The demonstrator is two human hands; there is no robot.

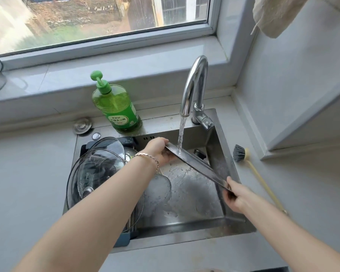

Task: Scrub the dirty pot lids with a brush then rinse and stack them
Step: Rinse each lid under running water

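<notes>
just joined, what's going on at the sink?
A person is rinsing a grey metal pot lid, held edge-on under the running chrome tap. The left hand has its grip on the far rim and the right hand on the near rim. Clear glass lids are stacked at the left side of the steel sink. The wooden-handled scrub brush lies untouched on the grey counter to the right, so scrubbing of this lid looks done.

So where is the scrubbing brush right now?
In the head view, the brush lies on the counter just right of the sink, with its bristle head toward the wall and its handle pointing back toward the person.
</notes>
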